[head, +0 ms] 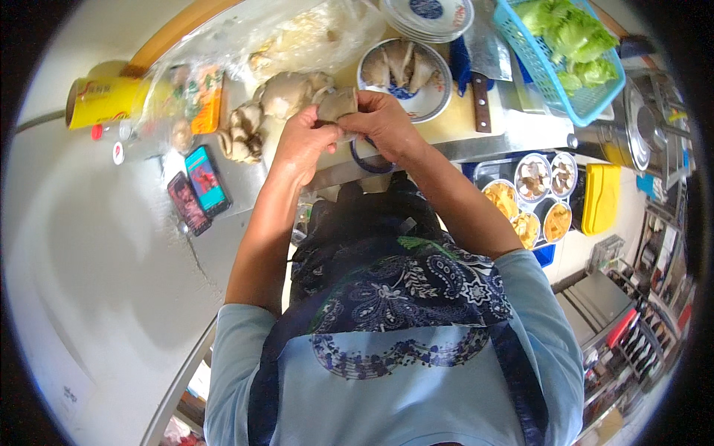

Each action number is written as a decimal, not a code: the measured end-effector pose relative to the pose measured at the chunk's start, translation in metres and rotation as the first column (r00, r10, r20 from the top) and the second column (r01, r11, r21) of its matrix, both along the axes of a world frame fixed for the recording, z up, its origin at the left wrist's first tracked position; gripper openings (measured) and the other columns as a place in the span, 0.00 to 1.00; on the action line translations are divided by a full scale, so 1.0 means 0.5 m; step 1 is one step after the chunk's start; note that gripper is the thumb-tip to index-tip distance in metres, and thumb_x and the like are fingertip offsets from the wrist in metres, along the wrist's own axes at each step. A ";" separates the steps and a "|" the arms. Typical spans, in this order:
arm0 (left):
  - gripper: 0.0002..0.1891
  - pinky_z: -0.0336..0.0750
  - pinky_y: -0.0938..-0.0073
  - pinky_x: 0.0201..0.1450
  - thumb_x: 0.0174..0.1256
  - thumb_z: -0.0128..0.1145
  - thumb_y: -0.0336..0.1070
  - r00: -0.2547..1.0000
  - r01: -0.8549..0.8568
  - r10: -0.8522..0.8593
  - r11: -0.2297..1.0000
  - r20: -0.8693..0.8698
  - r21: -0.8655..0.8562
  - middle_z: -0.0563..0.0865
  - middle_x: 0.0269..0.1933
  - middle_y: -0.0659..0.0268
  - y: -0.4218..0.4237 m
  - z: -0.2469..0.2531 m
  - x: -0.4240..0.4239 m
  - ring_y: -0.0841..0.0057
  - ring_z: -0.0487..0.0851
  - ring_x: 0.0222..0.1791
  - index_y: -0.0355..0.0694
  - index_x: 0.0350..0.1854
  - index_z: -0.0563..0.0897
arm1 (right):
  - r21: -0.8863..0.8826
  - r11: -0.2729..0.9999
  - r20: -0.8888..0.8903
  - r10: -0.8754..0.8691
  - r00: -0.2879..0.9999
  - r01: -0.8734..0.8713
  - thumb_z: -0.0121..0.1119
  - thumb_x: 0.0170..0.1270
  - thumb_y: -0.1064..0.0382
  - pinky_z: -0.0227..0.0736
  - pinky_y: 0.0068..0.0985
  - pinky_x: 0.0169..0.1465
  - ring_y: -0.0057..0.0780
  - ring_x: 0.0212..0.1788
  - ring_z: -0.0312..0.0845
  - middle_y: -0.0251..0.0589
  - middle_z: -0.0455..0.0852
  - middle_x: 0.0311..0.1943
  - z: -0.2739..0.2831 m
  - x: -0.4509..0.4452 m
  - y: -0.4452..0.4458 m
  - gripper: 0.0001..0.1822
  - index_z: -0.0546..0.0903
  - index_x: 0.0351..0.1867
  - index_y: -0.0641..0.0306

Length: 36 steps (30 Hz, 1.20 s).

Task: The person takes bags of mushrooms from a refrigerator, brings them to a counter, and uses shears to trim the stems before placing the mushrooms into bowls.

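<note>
Between my two hands is a grey-brown oyster mushroom [338, 105], pinched from both sides by fingers and thumbs. My left hand [304, 139] grips its left edge and my right hand [387, 122] its right edge. Just behind my left hand, a cluster of oyster mushrooms [284, 97] rests on the work surface. A smaller clump of mushrooms [242, 134] sits to its left. Beyond my right hand stands a patterned bowl [440, 103] with several mushroom pieces [399, 64] in it. A dark blue ring-shaped item [371, 164] shows below my right hand, partly covered by it.
A knife with a wooden handle [481, 103] lies right of the bowl, near stacked plates [463, 25] and a blue basket [594, 108] of lettuce. Clear plastic bags [223, 42] spread at the back left. Two phones [207, 181] lie left. Bowls of cut food [532, 178] stand lower right.
</note>
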<state>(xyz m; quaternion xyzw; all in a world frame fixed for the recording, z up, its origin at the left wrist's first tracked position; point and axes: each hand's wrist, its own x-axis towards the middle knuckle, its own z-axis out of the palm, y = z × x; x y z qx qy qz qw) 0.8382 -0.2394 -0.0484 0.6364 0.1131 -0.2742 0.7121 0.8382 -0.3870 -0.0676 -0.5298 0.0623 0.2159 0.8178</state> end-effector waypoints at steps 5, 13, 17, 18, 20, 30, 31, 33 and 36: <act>0.08 0.67 0.83 0.25 0.49 0.55 0.24 0.995 0.030 -0.043 0.988 -0.085 -0.151 0.80 0.28 0.69 -0.035 -0.011 0.001 0.84 0.75 0.25 0.39 0.34 0.78 | 0.059 0.995 -0.103 -0.074 0.992 0.080 0.61 0.49 0.69 0.59 0.15 0.24 0.14 0.21 0.67 0.31 0.79 0.23 -0.027 -0.018 -0.039 0.07 0.81 0.31 0.67; 0.05 0.74 0.82 0.29 0.55 0.53 0.23 0.992 -0.098 0.042 0.841 -0.117 -0.532 0.80 0.29 0.67 -0.067 -0.058 0.035 0.81 0.79 0.28 0.38 0.33 0.75 | 0.076 0.916 -0.149 -0.381 0.913 0.394 0.58 0.54 0.69 0.65 0.17 0.26 0.18 0.22 0.70 0.33 0.80 0.23 -0.045 -0.002 -0.149 0.04 0.79 0.32 0.66; 0.05 0.72 0.83 0.26 0.56 0.54 0.24 0.999 -0.012 0.018 0.981 0.026 -0.193 0.79 0.27 0.68 -0.087 -0.092 0.091 0.81 0.77 0.25 0.38 0.34 0.75 | -0.275 0.900 0.137 -0.311 0.940 0.338 0.59 0.55 0.67 0.67 0.17 0.27 0.20 0.23 0.72 0.35 0.82 0.25 -0.063 0.037 -0.203 0.05 0.80 0.32 0.66; 0.06 0.69 0.84 0.26 0.55 0.54 0.25 0.999 -0.001 0.004 0.997 0.045 -0.080 0.77 0.25 0.69 -0.108 -0.090 0.099 0.84 0.75 0.24 0.37 0.35 0.75 | -0.366 0.872 0.187 -0.274 0.944 0.325 0.61 0.52 0.65 0.68 0.19 0.28 0.20 0.23 0.73 0.38 0.82 0.25 -0.072 0.047 -0.203 0.08 0.81 0.32 0.68; 0.06 0.67 0.83 0.24 0.54 0.54 0.28 0.976 0.041 -0.089 0.972 0.200 0.233 0.76 0.23 0.70 -0.151 -0.057 0.094 0.83 0.73 0.23 0.37 0.34 0.77 | -0.585 0.779 0.235 -0.104 0.966 0.226 0.61 0.51 0.66 0.67 0.18 0.29 0.18 0.24 0.73 0.36 0.81 0.24 -0.082 0.065 -0.200 0.09 0.80 0.32 0.70; 0.15 0.70 0.74 0.36 0.48 0.55 0.27 0.858 -0.081 -0.218 0.836 0.464 0.542 0.81 0.32 0.59 -0.176 -0.105 0.104 0.73 0.78 0.33 0.37 0.41 0.73 | -0.825 0.520 0.377 0.214 0.901 0.221 0.62 0.46 0.68 0.69 0.24 0.31 0.26 0.26 0.75 0.43 0.81 0.23 -0.100 0.108 -0.187 0.12 0.75 0.32 0.71; 0.15 0.70 0.74 0.37 0.47 0.55 0.26 0.877 -0.068 -0.219 0.824 0.427 0.563 0.81 0.32 0.58 -0.179 -0.102 0.106 0.72 0.78 0.34 0.36 0.41 0.73 | -0.825 0.514 0.385 0.208 0.899 0.235 0.63 0.45 0.69 0.69 0.24 0.31 0.26 0.26 0.76 0.43 0.81 0.24 -0.104 0.111 -0.188 0.14 0.74 0.33 0.71; 0.16 0.71 0.71 0.41 0.50 0.56 0.28 0.891 -0.066 -0.221 0.803 0.398 0.592 0.81 0.36 0.56 -0.182 -0.101 0.108 0.66 0.79 0.38 0.37 0.43 0.71 | -0.810 0.507 0.424 0.158 0.892 0.295 0.64 0.44 0.69 0.70 0.26 0.33 0.28 0.28 0.77 0.44 0.81 0.26 -0.110 0.115 -0.187 0.18 0.71 0.37 0.69; 0.17 0.70 0.66 0.42 0.51 0.56 0.28 0.836 -0.163 -0.224 0.771 0.501 0.616 0.79 0.38 0.55 -0.180 -0.115 0.108 0.60 0.78 0.39 0.38 0.44 0.69 | -0.840 0.454 0.398 0.144 0.906 0.297 0.66 0.43 0.68 0.71 0.29 0.35 0.34 0.31 0.79 0.45 0.82 0.27 -0.089 0.113 -0.182 0.23 0.68 0.40 0.68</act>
